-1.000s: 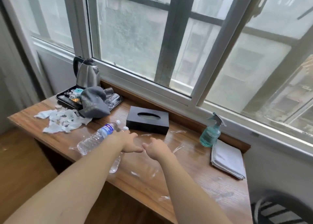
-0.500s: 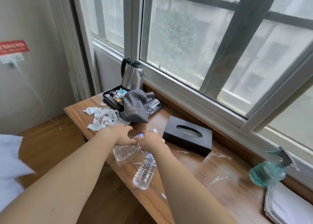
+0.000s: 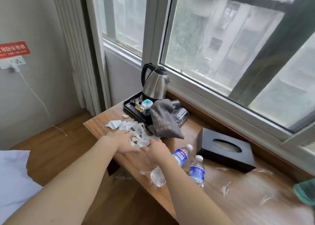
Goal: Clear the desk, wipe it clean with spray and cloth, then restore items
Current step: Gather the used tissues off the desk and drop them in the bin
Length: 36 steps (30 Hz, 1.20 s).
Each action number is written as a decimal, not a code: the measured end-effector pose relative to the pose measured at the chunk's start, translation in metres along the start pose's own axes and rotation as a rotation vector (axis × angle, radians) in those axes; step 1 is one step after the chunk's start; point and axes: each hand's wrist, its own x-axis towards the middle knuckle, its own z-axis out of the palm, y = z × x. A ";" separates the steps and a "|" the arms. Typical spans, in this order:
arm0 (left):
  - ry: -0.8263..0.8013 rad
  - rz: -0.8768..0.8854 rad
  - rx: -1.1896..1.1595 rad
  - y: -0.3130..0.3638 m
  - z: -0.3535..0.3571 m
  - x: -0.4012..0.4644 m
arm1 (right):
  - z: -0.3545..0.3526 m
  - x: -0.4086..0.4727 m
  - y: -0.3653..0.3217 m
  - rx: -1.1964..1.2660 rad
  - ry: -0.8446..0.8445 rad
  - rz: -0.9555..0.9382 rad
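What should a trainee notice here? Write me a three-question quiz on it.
1. True or false: the kettle stands on the black tray.
2. How many water bottles lie on the desk?
3. The left hand and the right hand both touch: A) the tissue box, B) the crumpled tissues, C) the grey bag.

Key: 1 true; 2 two; 3 B.

kettle (image 3: 156,84) on tray (image 3: 129,107) at desk (image 3: 238,199) corner, tissue box (image 3: 225,151) right, bottles (image 3: 196,171) in front
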 end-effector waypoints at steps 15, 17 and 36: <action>-0.041 0.163 -0.003 -0.064 -0.007 0.089 | 0.032 0.055 -0.005 0.066 0.110 0.233; -0.025 0.166 0.019 -0.065 -0.010 0.097 | 0.034 0.064 -0.003 0.058 0.130 0.220; 0.132 0.521 -0.069 -0.120 0.013 0.166 | 0.095 0.082 -0.061 0.068 0.426 0.296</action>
